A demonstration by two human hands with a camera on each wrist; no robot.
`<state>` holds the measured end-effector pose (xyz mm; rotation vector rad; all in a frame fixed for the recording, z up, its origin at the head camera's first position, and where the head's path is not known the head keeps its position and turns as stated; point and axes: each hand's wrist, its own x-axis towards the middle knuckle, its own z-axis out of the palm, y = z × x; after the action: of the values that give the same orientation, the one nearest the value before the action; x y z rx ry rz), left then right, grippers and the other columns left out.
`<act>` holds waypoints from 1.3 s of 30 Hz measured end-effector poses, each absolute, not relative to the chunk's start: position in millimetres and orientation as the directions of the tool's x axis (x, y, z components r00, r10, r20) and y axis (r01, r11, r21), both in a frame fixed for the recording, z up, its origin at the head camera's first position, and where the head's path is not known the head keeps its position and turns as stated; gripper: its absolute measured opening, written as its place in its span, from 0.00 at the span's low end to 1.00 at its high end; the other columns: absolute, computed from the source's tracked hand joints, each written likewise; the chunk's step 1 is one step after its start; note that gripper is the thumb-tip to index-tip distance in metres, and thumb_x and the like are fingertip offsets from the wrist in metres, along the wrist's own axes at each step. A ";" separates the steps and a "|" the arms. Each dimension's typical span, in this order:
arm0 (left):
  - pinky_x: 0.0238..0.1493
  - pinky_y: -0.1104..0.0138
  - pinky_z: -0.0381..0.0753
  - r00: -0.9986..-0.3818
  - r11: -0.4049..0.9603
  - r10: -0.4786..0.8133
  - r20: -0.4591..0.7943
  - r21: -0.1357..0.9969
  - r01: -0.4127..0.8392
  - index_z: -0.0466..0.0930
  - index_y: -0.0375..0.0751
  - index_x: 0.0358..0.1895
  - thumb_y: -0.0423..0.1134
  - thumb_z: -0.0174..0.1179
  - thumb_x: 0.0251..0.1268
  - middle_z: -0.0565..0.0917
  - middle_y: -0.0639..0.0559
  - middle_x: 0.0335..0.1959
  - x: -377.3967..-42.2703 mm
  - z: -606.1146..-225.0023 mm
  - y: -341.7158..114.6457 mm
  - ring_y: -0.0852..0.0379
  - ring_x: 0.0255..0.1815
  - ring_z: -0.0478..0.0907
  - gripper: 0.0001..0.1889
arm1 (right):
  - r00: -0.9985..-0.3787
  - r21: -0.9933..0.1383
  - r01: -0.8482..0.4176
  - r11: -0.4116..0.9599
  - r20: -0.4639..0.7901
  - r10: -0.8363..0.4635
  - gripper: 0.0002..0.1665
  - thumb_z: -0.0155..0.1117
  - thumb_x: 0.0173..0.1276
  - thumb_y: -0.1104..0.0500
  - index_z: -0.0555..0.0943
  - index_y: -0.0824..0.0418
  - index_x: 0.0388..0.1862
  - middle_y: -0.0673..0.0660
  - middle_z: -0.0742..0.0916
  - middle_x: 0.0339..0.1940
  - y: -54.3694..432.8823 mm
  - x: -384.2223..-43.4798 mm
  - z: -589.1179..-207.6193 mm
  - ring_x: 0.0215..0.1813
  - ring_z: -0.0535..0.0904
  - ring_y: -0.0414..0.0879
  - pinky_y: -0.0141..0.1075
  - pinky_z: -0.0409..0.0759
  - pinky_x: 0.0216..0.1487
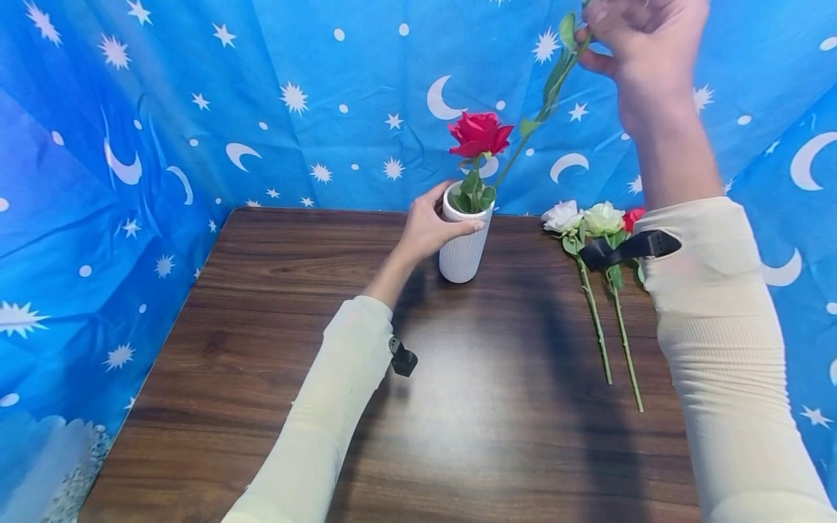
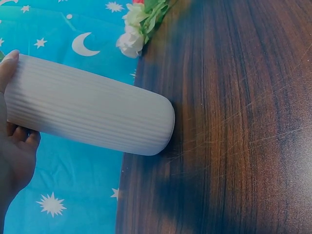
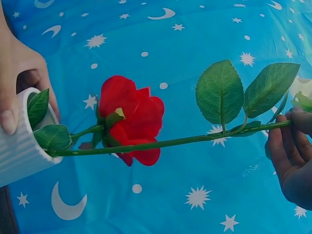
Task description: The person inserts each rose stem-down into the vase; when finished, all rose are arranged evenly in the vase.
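Observation:
A white ribbed vase [image 1: 466, 250] stands on the table, and my left hand [image 1: 428, 221] grips it near the rim, thumb in front. A red rose [image 1: 480, 134] rises from the vase, its green leaves at the mouth. Up and to the right, my right hand [image 1: 650, 54] pinches the green stem [image 1: 549, 102] of another flower. That stem slants down to the vase mouth; in the right wrist view its lower end meets the rim beside the leaves. Only part of its pale bloom [image 3: 303, 87] shows, at that view's right edge.
A white rose [image 1: 562, 216], a pale green-white rose [image 1: 603, 218] and a red bloom [image 1: 633, 218] lie on the right of the brown wooden table [image 1: 261, 327], partly behind my right sleeve. A blue cloth [image 1: 366, 73] with moons and stars hangs behind.

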<state>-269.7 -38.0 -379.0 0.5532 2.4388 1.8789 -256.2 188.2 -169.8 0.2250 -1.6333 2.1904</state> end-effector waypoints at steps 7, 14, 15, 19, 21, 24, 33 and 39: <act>0.66 0.62 0.82 -0.937 0.215 0.285 0.202 0.939 0.268 0.71 0.43 0.72 0.43 0.79 0.51 0.82 0.46 0.65 -272.5 -379.5 -37.4 0.54 0.64 0.80 0.42 | -0.911 -0.888 -0.405 -0.219 0.370 0.183 0.07 0.71 0.65 0.68 0.85 0.65 0.42 0.57 0.87 0.30 187.1 -261.2 -180.3 0.34 0.81 0.48 0.30 0.86 0.34; 0.66 0.62 0.82 -0.938 0.220 0.285 0.198 0.939 0.265 0.71 0.43 0.72 0.44 0.79 0.51 0.81 0.46 0.65 -272.1 -377.9 -37.9 0.53 0.64 0.80 0.42 | -0.912 -0.882 -0.405 -0.241 0.370 0.179 0.05 0.73 0.62 0.69 0.83 0.67 0.34 0.57 0.88 0.28 185.4 -269.0 -193.3 0.30 0.84 0.47 0.30 0.88 0.31; 0.66 0.62 0.82 -0.938 0.222 0.284 0.198 0.938 0.265 0.71 0.43 0.72 0.44 0.79 0.51 0.81 0.46 0.65 -271.9 -377.6 -38.0 0.53 0.64 0.80 0.43 | -0.910 -0.881 -0.410 -0.236 0.377 0.175 0.05 0.73 0.62 0.69 0.83 0.67 0.34 0.57 0.89 0.27 184.8 -269.9 -194.7 0.30 0.84 0.47 0.30 0.88 0.32; 0.66 0.62 0.82 -0.939 0.224 0.280 0.198 0.938 0.265 0.71 0.43 0.72 0.43 0.79 0.51 0.81 0.46 0.65 -272.0 -377.0 -38.2 0.53 0.64 0.80 0.43 | -0.913 -0.883 -0.405 -0.239 0.374 0.165 0.04 0.73 0.62 0.70 0.84 0.67 0.32 0.56 0.90 0.26 182.1 -272.5 -198.5 0.30 0.85 0.46 0.30 0.88 0.32; 0.66 0.62 0.82 -0.940 0.225 0.278 0.200 0.937 0.266 0.71 0.43 0.72 0.43 0.79 0.51 0.81 0.46 0.65 -272.1 -377.2 -38.3 0.53 0.64 0.80 0.43 | -0.916 -0.886 -0.397 -0.240 0.368 0.159 0.04 0.73 0.61 0.70 0.84 0.68 0.32 0.56 0.90 0.26 181.2 -273.5 -200.4 0.30 0.85 0.46 0.30 0.88 0.32; 0.66 0.62 0.82 -0.941 0.227 0.276 0.197 0.938 0.262 0.71 0.43 0.72 0.44 0.79 0.51 0.81 0.46 0.65 -272.1 -377.5 -38.5 0.54 0.64 0.80 0.43 | -0.923 -0.891 -0.382 -0.245 0.353 0.155 0.04 0.73 0.61 0.71 0.84 0.67 0.31 0.55 0.90 0.26 180.4 -274.8 -203.9 0.29 0.86 0.45 0.30 0.88 0.31; 0.67 0.62 0.81 -0.941 0.219 0.280 0.192 0.941 0.257 0.71 0.43 0.72 0.44 0.79 0.51 0.81 0.46 0.65 -273.0 -378.3 -37.4 0.53 0.65 0.80 0.43 | -0.931 -0.897 -0.362 -0.253 0.336 0.140 0.04 0.72 0.61 0.72 0.85 0.66 0.30 0.54 0.91 0.26 176.6 -276.0 -218.7 0.31 0.87 0.44 0.31 0.88 0.32; 0.67 0.62 0.81 -0.942 0.218 0.281 0.184 0.944 0.249 0.71 0.43 0.72 0.43 0.79 0.51 0.81 0.46 0.65 -274.0 -379.0 -36.8 0.54 0.65 0.80 0.42 | -0.929 -0.893 -0.369 -0.259 0.345 0.134 0.03 0.72 0.61 0.71 0.86 0.67 0.30 0.54 0.91 0.26 175.5 -275.2 -222.9 0.31 0.87 0.43 0.31 0.89 0.33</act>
<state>-274.0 -36.8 -379.0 0.5286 2.4306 1.8754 -275.2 175.5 -222.9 0.2856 -1.6781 2.2492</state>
